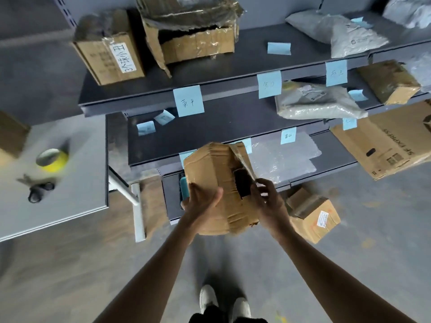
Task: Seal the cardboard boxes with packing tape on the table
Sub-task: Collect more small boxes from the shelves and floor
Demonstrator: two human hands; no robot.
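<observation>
A worn brown cardboard box (214, 180) is held up in the air in front of the shelves, between both my hands. My left hand (200, 203) grips its near left side, thumb across the top. My right hand (265, 201) holds its right edge, fingers by a torn dark opening and a loose flap with old tape. On the grey table (77, 206) at the left lie a yellow roll of packing tape (52, 159) and black scissors (38, 190), both well apart from my hands.
Dark shelves (233, 87) with blue paper labels carry torn boxes (193, 36), grey mailer bags (314, 103) and a large box (387, 148). A small labelled box (312, 213) sits on the floor at right. Another box (11, 136) sits at the table's left edge. My shoes show below.
</observation>
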